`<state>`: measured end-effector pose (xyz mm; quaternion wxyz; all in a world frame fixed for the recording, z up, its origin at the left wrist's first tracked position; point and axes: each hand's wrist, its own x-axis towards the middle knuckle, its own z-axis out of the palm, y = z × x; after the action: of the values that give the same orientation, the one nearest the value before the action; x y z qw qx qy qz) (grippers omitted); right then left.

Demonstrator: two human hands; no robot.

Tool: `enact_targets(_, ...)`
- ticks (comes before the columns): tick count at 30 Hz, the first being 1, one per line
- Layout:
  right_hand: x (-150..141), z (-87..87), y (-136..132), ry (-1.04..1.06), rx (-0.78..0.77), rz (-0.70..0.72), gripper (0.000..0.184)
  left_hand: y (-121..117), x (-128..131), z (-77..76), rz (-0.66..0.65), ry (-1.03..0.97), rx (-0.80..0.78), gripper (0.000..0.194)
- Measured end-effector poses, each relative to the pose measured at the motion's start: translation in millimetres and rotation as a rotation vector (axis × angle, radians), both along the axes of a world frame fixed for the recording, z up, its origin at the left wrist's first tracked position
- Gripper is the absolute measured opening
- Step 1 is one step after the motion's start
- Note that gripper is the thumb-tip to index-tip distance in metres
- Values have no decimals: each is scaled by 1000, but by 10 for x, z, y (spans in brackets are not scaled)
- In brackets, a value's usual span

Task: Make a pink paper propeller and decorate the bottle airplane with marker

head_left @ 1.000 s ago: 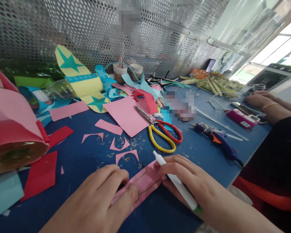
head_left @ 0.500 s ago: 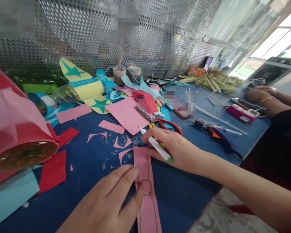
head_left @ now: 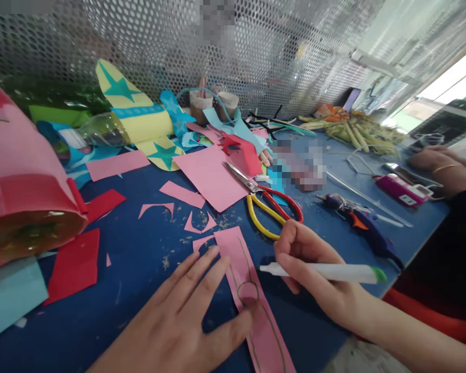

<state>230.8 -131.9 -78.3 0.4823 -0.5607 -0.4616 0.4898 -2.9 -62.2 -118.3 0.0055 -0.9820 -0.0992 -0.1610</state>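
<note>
A pink paper strip [head_left: 238, 254] lies on the blue table, with wavy lines and a small circle drawn on it. My left hand [head_left: 186, 305] rests flat with fingers spread, its fingertips and thumb on the strip. In my right hand [head_left: 310, 267] is a white marker [head_left: 334, 272] with a green end, gripped between thumb and fingers. Its dark tip points left, just beside the strip's right edge. Scissors [head_left: 266, 199] with red and yellow handles lie beyond my right hand, their blades over a pink paper sheet [head_left: 213, 176].
Pink scraps [head_left: 200, 223] and red paper [head_left: 75, 264] lie to the left. A pink-wrapped bottle [head_left: 31, 191] and a yellow bottle craft with stars [head_left: 143, 124] stand farther left. On the right are a blue glue gun [head_left: 357, 220], a purple power strip [head_left: 402, 190] and another person's hand [head_left: 431, 160].
The strip has been turned and laid flat, pointing away from me. My right hand has let go of it, moved right, and swung the marker's tip toward it. My left fingers have spread.
</note>
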Motion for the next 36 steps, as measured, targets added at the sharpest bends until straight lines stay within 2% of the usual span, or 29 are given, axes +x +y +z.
enact_targets(5, -19, -13, 15, -104, 18, -46, 25, -45, 31, -6, 77, -62, -102, 63)
enact_targets(8, -43, 20, 60, -126, 6, 4, 23, -44, 52, -3, 91, -55, -88, 66)
enact_targets(12, -68, 51, 106, -126, -57, 110, 23, -10, 50, -2, 25, -31, -65, 67)
enact_targets(17, -60, 39, 217, -86, -60, 165, 30, 29, 44, -43, -8, 5, -23, 80)
enact_targets(22, -61, 26, 300, -119, -74, 223, 29, 23, 48, -71, 6, -51, -17, 67)
enact_targets(30, -51, 10, 265, -140, -49, 237, 30, 22, 73, -73, 19, -107, 1, 56)
enact_targets(36, -40, 3, 272, -139, -55, 283, 29, -48, 134, -75, 112, -201, -51, 43)
